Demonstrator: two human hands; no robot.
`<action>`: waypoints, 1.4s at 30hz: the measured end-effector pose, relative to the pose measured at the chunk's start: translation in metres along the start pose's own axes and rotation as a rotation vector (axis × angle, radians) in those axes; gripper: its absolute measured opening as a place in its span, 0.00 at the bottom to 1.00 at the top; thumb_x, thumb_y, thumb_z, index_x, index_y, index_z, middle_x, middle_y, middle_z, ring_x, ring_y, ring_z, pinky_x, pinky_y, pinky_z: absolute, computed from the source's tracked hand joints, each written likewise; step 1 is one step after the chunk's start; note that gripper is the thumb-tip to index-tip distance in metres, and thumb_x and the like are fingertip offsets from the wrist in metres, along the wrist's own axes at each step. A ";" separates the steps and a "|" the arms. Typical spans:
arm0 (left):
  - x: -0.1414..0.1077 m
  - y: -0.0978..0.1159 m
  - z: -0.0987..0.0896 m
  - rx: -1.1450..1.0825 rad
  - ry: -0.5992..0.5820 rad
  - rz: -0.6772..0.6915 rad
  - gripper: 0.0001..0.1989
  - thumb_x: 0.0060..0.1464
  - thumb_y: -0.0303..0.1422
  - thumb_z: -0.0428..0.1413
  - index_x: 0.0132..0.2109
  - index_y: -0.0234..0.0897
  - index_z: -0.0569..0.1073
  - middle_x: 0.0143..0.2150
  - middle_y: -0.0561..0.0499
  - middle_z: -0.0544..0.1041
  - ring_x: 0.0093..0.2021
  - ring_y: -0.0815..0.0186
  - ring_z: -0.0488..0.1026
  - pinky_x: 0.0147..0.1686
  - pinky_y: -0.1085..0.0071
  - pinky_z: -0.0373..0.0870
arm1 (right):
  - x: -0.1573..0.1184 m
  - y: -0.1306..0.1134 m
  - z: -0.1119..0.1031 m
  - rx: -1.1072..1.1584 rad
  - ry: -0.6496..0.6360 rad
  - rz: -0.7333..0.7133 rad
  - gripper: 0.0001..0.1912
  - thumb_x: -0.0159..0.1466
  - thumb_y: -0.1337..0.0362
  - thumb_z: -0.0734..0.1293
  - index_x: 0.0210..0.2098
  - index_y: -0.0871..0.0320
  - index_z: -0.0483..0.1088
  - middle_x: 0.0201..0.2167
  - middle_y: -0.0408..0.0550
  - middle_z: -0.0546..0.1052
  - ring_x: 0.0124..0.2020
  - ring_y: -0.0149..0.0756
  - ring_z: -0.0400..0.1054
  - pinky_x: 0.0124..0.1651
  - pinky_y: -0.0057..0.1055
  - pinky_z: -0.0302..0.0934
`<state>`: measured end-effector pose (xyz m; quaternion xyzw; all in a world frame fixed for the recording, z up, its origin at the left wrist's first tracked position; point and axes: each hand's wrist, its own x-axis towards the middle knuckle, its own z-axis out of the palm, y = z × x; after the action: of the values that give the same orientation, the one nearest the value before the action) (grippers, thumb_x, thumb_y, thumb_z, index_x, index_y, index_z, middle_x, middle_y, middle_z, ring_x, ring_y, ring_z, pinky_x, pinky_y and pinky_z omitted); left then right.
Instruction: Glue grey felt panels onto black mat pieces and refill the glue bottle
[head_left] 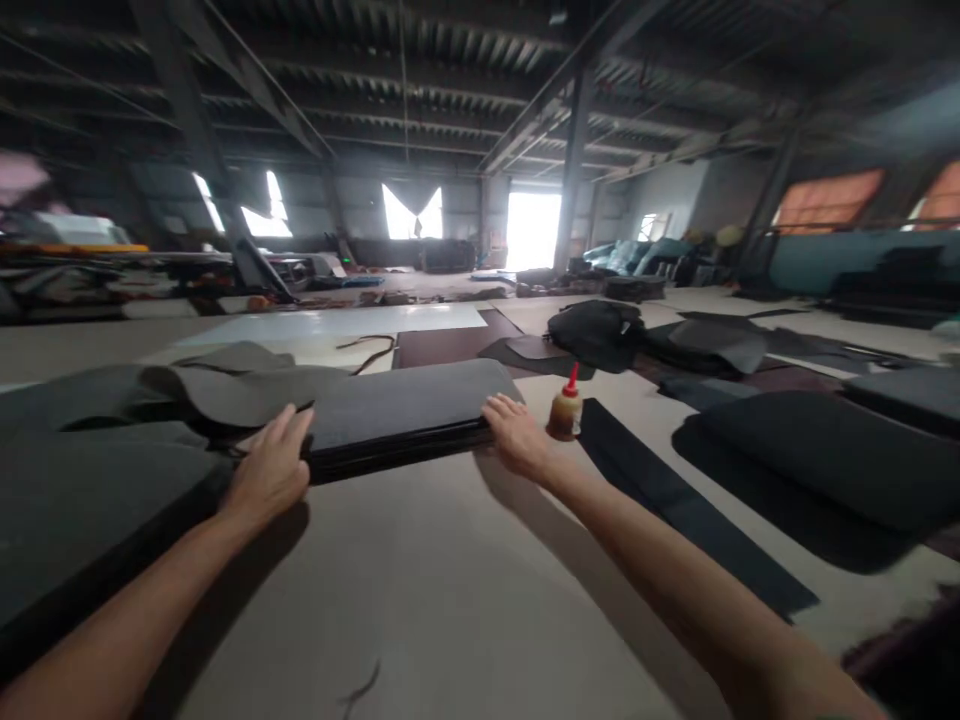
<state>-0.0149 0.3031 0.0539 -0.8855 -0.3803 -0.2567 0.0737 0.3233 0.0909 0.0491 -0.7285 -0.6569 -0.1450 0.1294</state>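
Observation:
A stack of dark grey sheets [405, 400] with rounded corners lies on the pale table ahead of me. My left hand [274, 470] grips the stack's near left corner, its fingers over the edge. At the near right corner my right hand [514, 430] is closed on the edge, fingertips on the top sheet and the thumb hidden. A glue bottle [565, 412] with a red pointed cap and brown contents stands upright just right of my right hand. Beside my left hand are curled grey sheets [240, 385].
Another grey stack [97, 510] fills the left side. On the right lie a long dark strip [690, 510] and a thick dark stack [832, 460]. A black bundle [596, 335] sits farther back. A thin dark scrap [365, 685] lies close to me on the table.

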 end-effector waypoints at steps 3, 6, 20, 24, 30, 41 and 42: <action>-0.013 0.025 -0.005 0.035 0.090 0.081 0.32 0.56 0.30 0.45 0.67 0.22 0.61 0.71 0.29 0.57 0.71 0.42 0.56 0.71 0.47 0.55 | -0.055 -0.022 -0.010 0.047 -0.033 -0.140 0.22 0.66 0.71 0.64 0.59 0.58 0.70 0.68 0.53 0.66 0.71 0.47 0.54 0.70 0.44 0.54; -0.034 0.069 -0.004 -0.066 0.128 0.177 0.29 0.60 0.33 0.45 0.66 0.25 0.62 0.70 0.30 0.59 0.70 0.43 0.59 0.70 0.47 0.58 | -0.129 -0.031 -0.028 0.150 -0.055 -0.240 0.17 0.65 0.71 0.65 0.53 0.56 0.74 0.63 0.52 0.72 0.68 0.50 0.59 0.67 0.47 0.59; -0.102 0.252 0.042 -0.590 -0.179 0.712 0.19 0.66 0.35 0.48 0.57 0.29 0.72 0.65 0.34 0.67 0.68 0.47 0.60 0.69 0.48 0.58 | -0.284 -0.035 -0.040 0.266 0.276 0.338 0.14 0.69 0.63 0.61 0.33 0.56 0.77 0.38 0.52 0.82 0.42 0.40 0.76 0.50 0.37 0.69; -0.099 0.248 0.051 -0.645 -0.168 0.639 0.19 0.64 0.36 0.49 0.57 0.32 0.73 0.64 0.37 0.69 0.66 0.48 0.62 0.67 0.49 0.61 | -0.285 -0.036 -0.039 0.243 0.297 0.442 0.15 0.69 0.62 0.60 0.33 0.56 0.77 0.35 0.52 0.81 0.42 0.41 0.74 0.49 0.36 0.67; -0.095 0.249 0.052 -0.637 -0.212 0.669 0.17 0.62 0.34 0.49 0.50 0.34 0.77 0.57 0.38 0.74 0.62 0.48 0.66 0.65 0.49 0.64 | -0.283 -0.037 -0.038 0.183 0.306 0.491 0.14 0.69 0.62 0.60 0.33 0.55 0.76 0.35 0.51 0.80 0.41 0.41 0.73 0.49 0.37 0.67; -0.086 0.245 0.072 -0.579 -0.144 0.695 0.23 0.62 0.42 0.45 0.48 0.36 0.81 0.54 0.40 0.80 0.61 0.46 0.70 0.64 0.48 0.66 | -0.282 -0.032 -0.033 0.038 0.342 0.428 0.13 0.65 0.69 0.60 0.24 0.54 0.66 0.26 0.45 0.75 0.33 0.35 0.69 0.41 0.31 0.63; -0.085 0.244 0.075 -0.570 -0.146 0.689 0.23 0.62 0.43 0.46 0.48 0.36 0.81 0.55 0.40 0.80 0.61 0.45 0.70 0.64 0.47 0.66 | -0.282 -0.031 -0.032 0.032 0.362 0.420 0.13 0.64 0.69 0.60 0.23 0.54 0.65 0.25 0.45 0.74 0.32 0.35 0.68 0.40 0.30 0.62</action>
<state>0.1393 0.1027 -0.0377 -0.9611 0.0182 -0.2488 -0.1189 0.2639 -0.1774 -0.0286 -0.8089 -0.4599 -0.2322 0.2833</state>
